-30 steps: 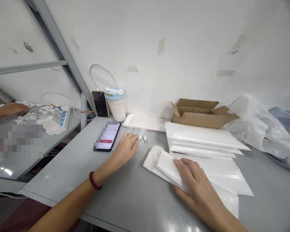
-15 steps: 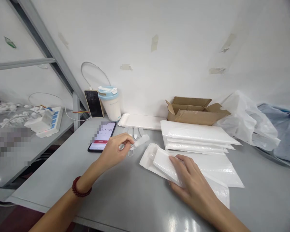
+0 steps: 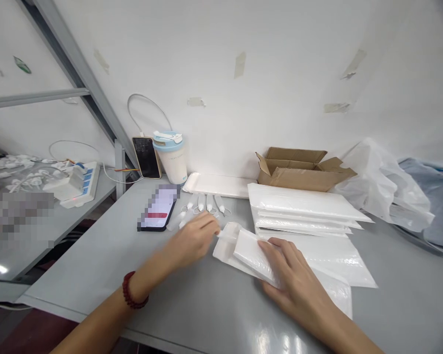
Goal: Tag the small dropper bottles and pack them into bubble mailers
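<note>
My right hand (image 3: pixel 290 278) is closed on a white bubble mailer (image 3: pixel 253 250), its thumb and fingers pressing the padded body while the flap end faces left. At that open end is my left hand (image 3: pixel 197 238), somewhat blurred, its fingertips pinched on a small white piece in a clear sleeve (image 3: pixel 227 236). The piece reaches over the mailer's flap, and I cannot tell how far inside it goes. Behind the left hand lie several small white corded pieces (image 3: pixel 209 202) in clear sleeves. More bubble mailers (image 3: pixel 306 204) are stacked beyond the right hand.
A lit phone (image 3: pixel 158 209) lies left of the white pieces. Against the wall stand a lidded cup (image 3: pixel 172 160), a dark-screened phone (image 3: pixel 146 157) and an open cardboard box (image 3: pixel 306 177). A plastic bag (image 3: pixel 384 187) sits at right; a power strip (image 3: pixel 83 184) is on the neighbouring table.
My left hand has moved right and towards me, carrying the small sleeved piece from beside the row to the mailer's open end. My right hand keeps its hold on the mailer.
</note>
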Motion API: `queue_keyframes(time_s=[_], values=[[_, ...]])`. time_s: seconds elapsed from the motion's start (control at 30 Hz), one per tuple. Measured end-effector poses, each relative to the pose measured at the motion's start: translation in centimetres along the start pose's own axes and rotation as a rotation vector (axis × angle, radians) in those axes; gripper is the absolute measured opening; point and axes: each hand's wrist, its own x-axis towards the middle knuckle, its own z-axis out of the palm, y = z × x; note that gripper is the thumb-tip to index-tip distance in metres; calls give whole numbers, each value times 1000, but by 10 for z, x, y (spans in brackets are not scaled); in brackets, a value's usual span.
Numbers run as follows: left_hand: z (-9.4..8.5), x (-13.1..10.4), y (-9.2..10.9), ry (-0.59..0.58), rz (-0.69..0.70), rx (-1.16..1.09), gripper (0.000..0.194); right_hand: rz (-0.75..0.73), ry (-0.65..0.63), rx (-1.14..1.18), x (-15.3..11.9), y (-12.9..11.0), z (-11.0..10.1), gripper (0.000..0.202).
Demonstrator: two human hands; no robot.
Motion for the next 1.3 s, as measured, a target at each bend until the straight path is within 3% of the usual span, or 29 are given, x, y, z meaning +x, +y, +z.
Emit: queue_keyframes(time_s=[0.1,0.27,0.33,0.43,0.5,0.63,0.77,0.93,1.03,1.1,1.3], values=[[11,1,15,-54,-9,-140,29,-53,-17,26,0,-4,-1,59],[11,4,38,-295,-78,-392,30,-71,-10,29,1,-7,-4,59],[6,5,35,-223,-148,-412,30,-59,-3,31,0,-6,-4,58],[0,4,16,87,-274,-243,26,-9,14,19,-1,-2,-5,56],[-2,1,2,176,-331,3,24,29,25,4,-1,1,-5,56],[3,-4,-9,7,-475,302,16,76,39,-11,-1,5,-5,54],[10,-5,-4,-114,-490,376,15,84,42,-1,0,6,-5,54],[-10,2,2,-66,-552,42,17,96,40,16,1,7,-6,56],[-29,4,3,-83,-604,-270,19,108,38,19,1,9,-6,57],[-35,4,4,-110,-596,-356,17,109,42,18,1,10,-7,58],[-19,3,13,-122,-490,-350,13,-29,-41,52,0,6,-10,60]])
